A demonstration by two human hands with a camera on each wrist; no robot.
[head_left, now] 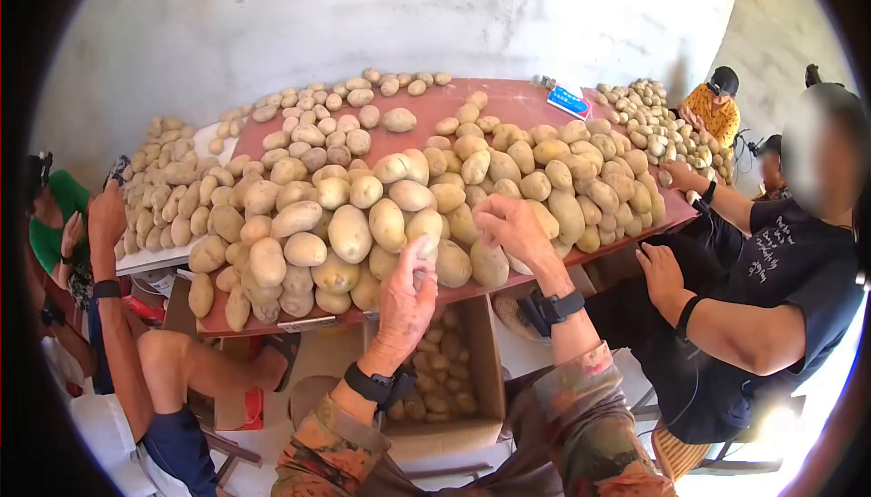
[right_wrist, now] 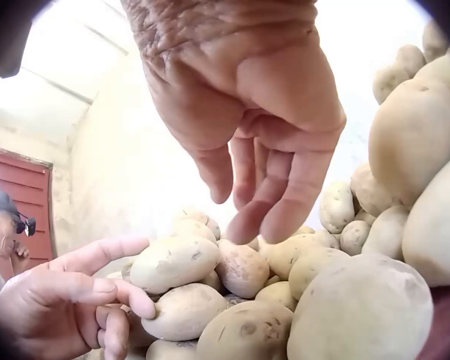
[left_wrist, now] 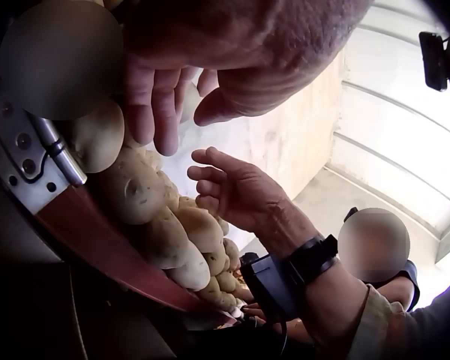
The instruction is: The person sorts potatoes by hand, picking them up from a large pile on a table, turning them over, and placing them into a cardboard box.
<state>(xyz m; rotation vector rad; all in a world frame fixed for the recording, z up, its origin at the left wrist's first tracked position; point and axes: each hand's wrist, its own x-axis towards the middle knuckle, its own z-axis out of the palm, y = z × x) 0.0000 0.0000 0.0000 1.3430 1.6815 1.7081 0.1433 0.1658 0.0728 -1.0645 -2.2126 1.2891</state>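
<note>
Rounded, pale brown potatoes (head_left: 349,234) lie heaped along the near side of a red table (head_left: 390,139). My left hand (head_left: 408,306) is at the front of the heap, its fingertips right at one upright potato (head_left: 424,228). In the left wrist view the fingers of this hand (left_wrist: 232,67) hang down, thumb apart from them. Seen from the right wrist, its index finger reaches out beside a smooth potato (right_wrist: 174,264). My right hand (head_left: 519,229) hovers over the heap with loosely bent fingers. Nothing shows between its fingers and thumb in the right wrist view.
Below the table edge stands a cardboard box (head_left: 490,361) with potatoes in it. A blue and white packet (head_left: 569,102) lies at the back. A person in a black shirt (head_left: 771,261) sits at my right, with others around the table. A wall (head_left: 363,25) closes the far side.
</note>
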